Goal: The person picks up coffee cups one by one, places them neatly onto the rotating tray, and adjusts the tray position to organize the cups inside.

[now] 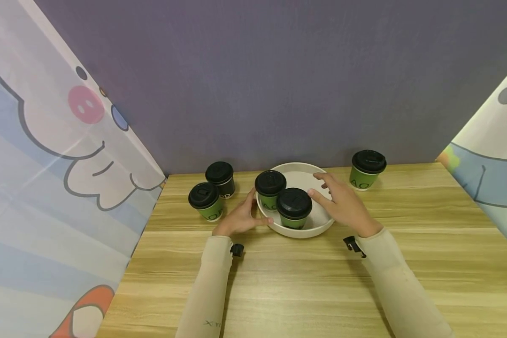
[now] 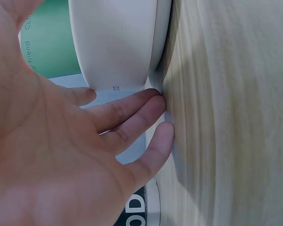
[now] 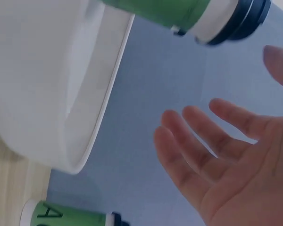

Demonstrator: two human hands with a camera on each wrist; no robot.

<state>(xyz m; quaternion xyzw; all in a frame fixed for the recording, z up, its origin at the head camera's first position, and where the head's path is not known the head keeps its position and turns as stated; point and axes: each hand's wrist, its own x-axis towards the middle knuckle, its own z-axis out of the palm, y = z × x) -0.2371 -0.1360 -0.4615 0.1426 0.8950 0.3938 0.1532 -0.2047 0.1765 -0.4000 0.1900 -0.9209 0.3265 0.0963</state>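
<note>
White bowl (image 1: pixel 317 225) sits on the wooden bench (image 1: pixel 304 281) near its back edge, between the two hands, with two green paper cups with black lids standing inside it: a front cup (image 1: pixel 294 209) nearest the person and a rear cup (image 1: pixel 270 189) just behind and to the left of it, the two close together.

The left hand (image 1: pixel 241 218) lies on the bench against the bowl's left side. Its fingers (image 2: pixel 132 115) are straight and spread a little, their tips at the foot of the bowl's outer wall (image 2: pixel 115 42) where it meets the bench; nothing is gripped. Whether the fingertips actually press the wall or just lie beside it cannot be told.

The right hand (image 1: pixel 342 202) hovers over the right half of the bowl, wide open, fingers (image 3: pixel 198 141) relaxed and apart, palm turned toward the front cup. It holds nothing and looks to be clear of the cup's lid, though the head view does not settle the gap.

Three more lidded green cups stand outside the bowl: two to the left (image 1: pixel 204 201) (image 1: pixel 220 178), just beside each other, and one to the right (image 1: pixel 366 169), well apart.

The wrist views are blurred and tightly cropped; the cups' lettering is cut off, and the bowl's right wall is hidden behind the right hand.
</note>
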